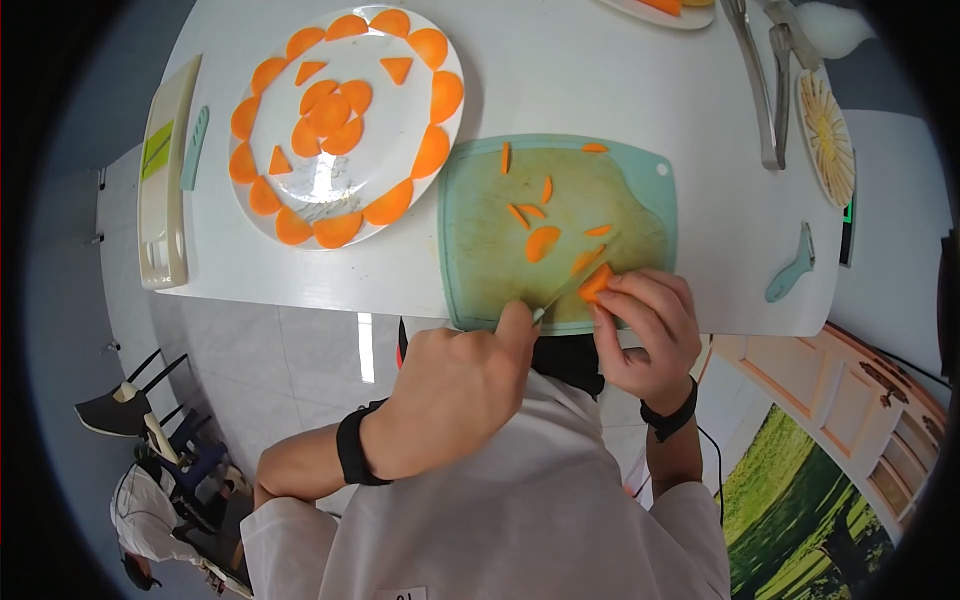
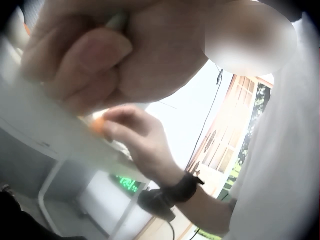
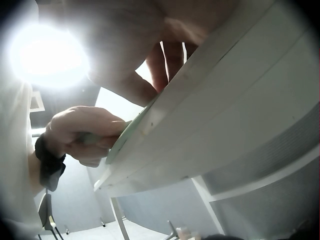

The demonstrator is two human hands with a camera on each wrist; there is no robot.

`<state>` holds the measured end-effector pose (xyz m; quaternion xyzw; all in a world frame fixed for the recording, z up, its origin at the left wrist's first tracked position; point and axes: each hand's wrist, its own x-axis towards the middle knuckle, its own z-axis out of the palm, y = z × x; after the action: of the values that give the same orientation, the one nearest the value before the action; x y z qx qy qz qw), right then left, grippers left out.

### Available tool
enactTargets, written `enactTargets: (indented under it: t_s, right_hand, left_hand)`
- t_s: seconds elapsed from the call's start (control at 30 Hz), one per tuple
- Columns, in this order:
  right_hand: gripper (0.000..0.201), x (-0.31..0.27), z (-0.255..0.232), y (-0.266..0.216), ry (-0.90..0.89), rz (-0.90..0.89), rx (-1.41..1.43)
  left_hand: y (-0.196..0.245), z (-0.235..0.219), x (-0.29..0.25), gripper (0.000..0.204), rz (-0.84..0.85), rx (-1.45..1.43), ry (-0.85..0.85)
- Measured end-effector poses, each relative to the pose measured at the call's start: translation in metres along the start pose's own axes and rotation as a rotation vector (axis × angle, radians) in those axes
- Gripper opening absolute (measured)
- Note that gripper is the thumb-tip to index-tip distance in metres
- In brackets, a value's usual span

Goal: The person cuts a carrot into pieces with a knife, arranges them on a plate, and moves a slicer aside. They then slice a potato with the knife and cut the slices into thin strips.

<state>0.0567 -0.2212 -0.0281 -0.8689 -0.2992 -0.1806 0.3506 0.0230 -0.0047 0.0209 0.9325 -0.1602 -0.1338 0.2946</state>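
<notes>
In the head view, the left hand [image 1: 450, 385] grips a knife by its green handle [image 1: 539, 314], the blade [image 1: 575, 282] slanting up and right over the green cutting board [image 1: 470, 250]. The right hand [image 1: 655, 335] pinches a carrot piece [image 1: 596, 284] on the board's near right part, beside the blade. A carrot slice [image 1: 586, 261] lies just past the blade; several thin pieces and a rounder slice [image 1: 542, 244] are spread over the board. The left wrist view shows the left hand [image 2: 115, 55] curled round the handle, and the right hand's fingertips at the carrot.
A white plate [image 1: 380, 120] with carrot slices ringed along its rim and a flower shape inside stands at left. Tongs [image 1: 768, 100], a peeler [image 1: 792, 270] and a small dish [image 1: 826, 140] are at right. A slicer [image 1: 163, 190] and a green-handled tool [image 1: 195, 148] lie far left.
</notes>
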Motion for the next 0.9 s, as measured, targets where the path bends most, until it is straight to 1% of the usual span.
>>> enactTargets:
  t_s: [0.1, 0.2, 0.3, 0.4, 0.5, 0.6, 0.7, 0.8, 0.9]
  right_hand:
    - [0.031, -0.001, -0.002, -0.001, 0.015, 0.04, 0.056]
    - [0.033, -0.001, -0.01, -0.003, 0.067, 0.179, 0.096]
    - [0.031, 0.022, -0.018, -0.005, 0.132, 0.082, -0.024]
    - [0.029, 0.047, -0.024, -0.008, -0.062, 0.035, 0.004]
    - [0.027, 0.051, -0.021, 0.001, -0.145, -0.017, -0.01]
    - [0.023, 0.056, -0.02, 0.005, -0.216, -0.001, 0.123]
    - [0.019, 0.059, -0.018, -0.001, -0.214, 0.125, 0.229]
    - [0.015, 0.064, -0.014, -0.001, -0.157, 0.071, 0.137]
    - [0.013, 0.067, -0.006, -0.007, -0.018, 0.183, 0.067]
  left_hand:
    - [0.005, 0.002, -0.004, 0.02, 0.002, 0.001, 0.096]
    - [0.003, -0.002, -0.005, 0.02, 0.053, 0.061, 0.178]
    - [-0.002, 0.0, -0.005, 0.019, 0.075, 0.158, 0.216]
    - [-0.001, -0.001, -0.007, 0.018, 0.069, 0.193, 0.222]
    - [-0.002, -0.003, -0.009, 0.017, 0.079, 0.22, 0.232]
    - [-0.005, -0.002, -0.011, 0.016, 0.089, 0.244, 0.25]
    - [-0.009, -0.001, -0.012, 0.015, 0.099, 0.277, 0.262]
    - [-0.014, 0.0, -0.011, 0.015, 0.07, 0.305, 0.245]
    - [-0.013, -0.001, -0.011, 0.015, 0.018, 0.3, 0.261]
